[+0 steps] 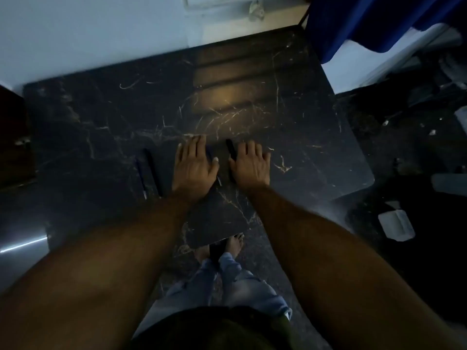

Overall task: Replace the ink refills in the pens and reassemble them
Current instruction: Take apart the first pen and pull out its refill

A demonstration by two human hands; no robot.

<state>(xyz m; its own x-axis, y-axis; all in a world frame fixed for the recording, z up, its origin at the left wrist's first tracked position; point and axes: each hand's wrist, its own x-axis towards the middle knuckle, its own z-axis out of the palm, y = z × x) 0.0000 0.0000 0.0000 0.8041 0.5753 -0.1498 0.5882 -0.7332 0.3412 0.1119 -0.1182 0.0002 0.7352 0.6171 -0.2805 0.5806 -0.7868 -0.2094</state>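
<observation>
Both hands flat, fingers spread, gripping nothing: left hand point(194, 165), right hand point(250, 165) on dark tabletop point(101, 117). Two pens point(149, 171) lie left of me, another pen point(230, 150) between hands. Nothing visibly apart; refill work looks unstarted, too dim for certainty.

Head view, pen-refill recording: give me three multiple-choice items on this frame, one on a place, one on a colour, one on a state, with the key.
1. Where do the two loose pens lie?
A. left of the left hand
B. right of the right hand
C. on the floor

2. What colour is the table top?
A. plain white
B. dark with pale veins
C. red

3. How are the hands?
A. both lifted, holding a pen
B. both palm-down, fingers spread
C. one out of view

Key: 1 A, they lie beside the left hand. 2 B, pale streaks cross the dark slab. 3 B, the left hand and right hand lie flat over dark pen parts.
</observation>
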